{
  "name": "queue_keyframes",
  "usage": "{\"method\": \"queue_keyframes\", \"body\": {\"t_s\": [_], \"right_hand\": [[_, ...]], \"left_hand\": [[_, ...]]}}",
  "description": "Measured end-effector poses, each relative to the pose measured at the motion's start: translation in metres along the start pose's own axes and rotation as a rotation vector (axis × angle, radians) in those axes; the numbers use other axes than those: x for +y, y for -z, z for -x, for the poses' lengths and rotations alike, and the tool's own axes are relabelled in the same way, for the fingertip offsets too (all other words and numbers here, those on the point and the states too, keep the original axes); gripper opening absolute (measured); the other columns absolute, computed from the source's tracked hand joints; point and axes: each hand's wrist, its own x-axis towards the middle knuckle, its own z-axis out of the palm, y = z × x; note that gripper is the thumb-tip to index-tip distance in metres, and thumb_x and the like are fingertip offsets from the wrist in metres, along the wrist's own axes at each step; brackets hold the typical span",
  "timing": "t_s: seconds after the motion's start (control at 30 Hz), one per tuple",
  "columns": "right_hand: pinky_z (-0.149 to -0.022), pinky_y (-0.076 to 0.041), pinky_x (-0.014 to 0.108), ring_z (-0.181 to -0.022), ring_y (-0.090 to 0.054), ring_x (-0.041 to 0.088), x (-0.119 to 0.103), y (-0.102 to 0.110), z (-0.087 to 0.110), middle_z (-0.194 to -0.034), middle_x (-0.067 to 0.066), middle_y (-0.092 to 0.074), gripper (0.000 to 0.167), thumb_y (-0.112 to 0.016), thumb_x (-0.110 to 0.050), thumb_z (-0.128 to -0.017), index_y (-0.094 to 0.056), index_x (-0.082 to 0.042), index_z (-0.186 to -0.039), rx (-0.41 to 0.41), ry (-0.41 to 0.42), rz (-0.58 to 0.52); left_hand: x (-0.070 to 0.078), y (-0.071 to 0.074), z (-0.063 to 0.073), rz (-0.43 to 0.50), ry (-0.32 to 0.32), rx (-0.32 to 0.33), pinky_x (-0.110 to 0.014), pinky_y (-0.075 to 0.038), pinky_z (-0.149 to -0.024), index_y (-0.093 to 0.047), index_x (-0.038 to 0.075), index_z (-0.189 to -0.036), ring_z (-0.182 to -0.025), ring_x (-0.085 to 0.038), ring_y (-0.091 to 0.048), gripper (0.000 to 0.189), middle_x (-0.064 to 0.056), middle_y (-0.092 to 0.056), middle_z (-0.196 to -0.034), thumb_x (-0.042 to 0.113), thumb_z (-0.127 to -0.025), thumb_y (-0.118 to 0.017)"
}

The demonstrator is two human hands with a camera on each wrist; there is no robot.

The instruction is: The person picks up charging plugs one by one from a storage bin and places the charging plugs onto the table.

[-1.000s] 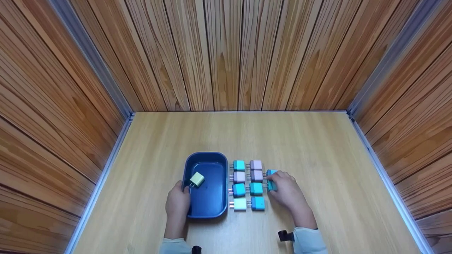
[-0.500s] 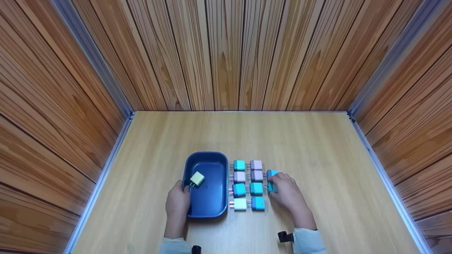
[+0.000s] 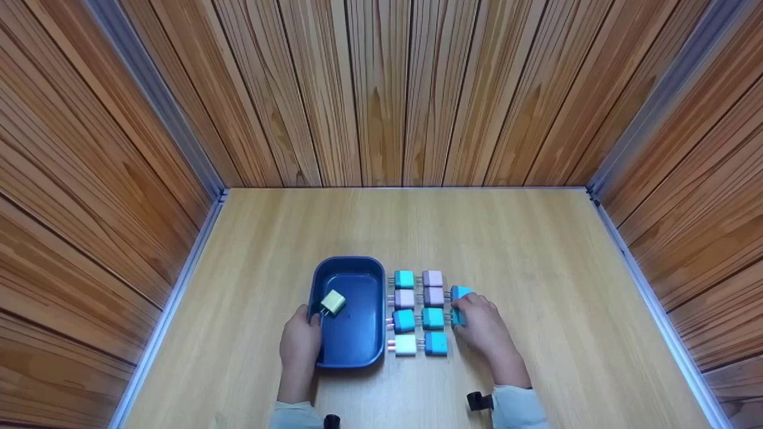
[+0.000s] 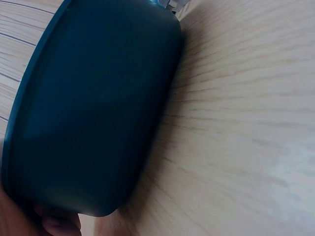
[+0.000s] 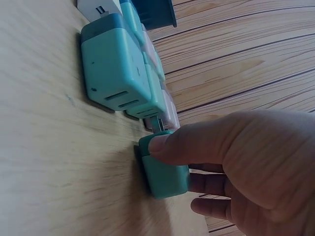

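A dark blue plastic tray (image 3: 360,342) stands left of the chargers, and my left hand (image 3: 300,339) grips its left side, thumb at the rim. In the left wrist view the tray's outer wall (image 4: 98,98) fills much of the picture, with some fingers tucked beneath its end. One pale green plug charger (image 3: 334,302) lies in the tray, tilted. My right hand (image 3: 484,325) pinches a teal plug charger (image 5: 167,174) low at the table, its prongs pointing left toward the rows. Just behind that one sits a blue charger (image 3: 460,292), partly covered by the fingers.
Two columns of chargers line up right of the tray, prongs facing left, including a white one (image 3: 405,345), a lilac one (image 3: 432,278) and a blue one (image 3: 436,344). Wooden panel walls (image 3: 381,95) enclose the table (image 3: 566,286) at the back and both sides.
My right hand has shifted very slightly toward me, keeping the teal charger between its fingers. The left hand and tray have stayed in place.
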Motion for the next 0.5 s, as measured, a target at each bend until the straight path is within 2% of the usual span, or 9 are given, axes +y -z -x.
{"method": "queue_keyframes", "body": {"t_s": [0.3,0.5], "right_hand": [[-0.102,-0.045,0.049,-0.12,-0.055,0.028,-0.0014,-0.0013,0.0026,-0.125,0.006,-0.061,0.043,-0.081,-0.011,-0.086,-0.068,-0.01,-0.128,0.012,-0.006,0.005],[-0.103,-0.045,0.05,-0.122,-0.054,0.028,-0.0024,-0.0025,0.0029,-0.129,0.007,-0.06,0.044,-0.08,-0.012,-0.088,-0.067,-0.012,-0.13,0.005,-0.034,-0.01]], "left_hand": [[-0.0034,-0.0025,0.0004,-0.008,-0.054,0.05,-0.034,-0.041,-0.057,-0.064,0.006,-0.112,-0.075,-0.024,-0.06,0.016,-0.012,-0.069,-0.094,0.017,-0.104,-0.055],[-0.0021,-0.0023,0.0007,0.003,-0.027,0.043,-0.035,-0.037,-0.056,-0.063,0.009,-0.108,-0.07,-0.024,-0.056,0.014,-0.008,-0.061,-0.08,0.019,-0.104,-0.054]]}}
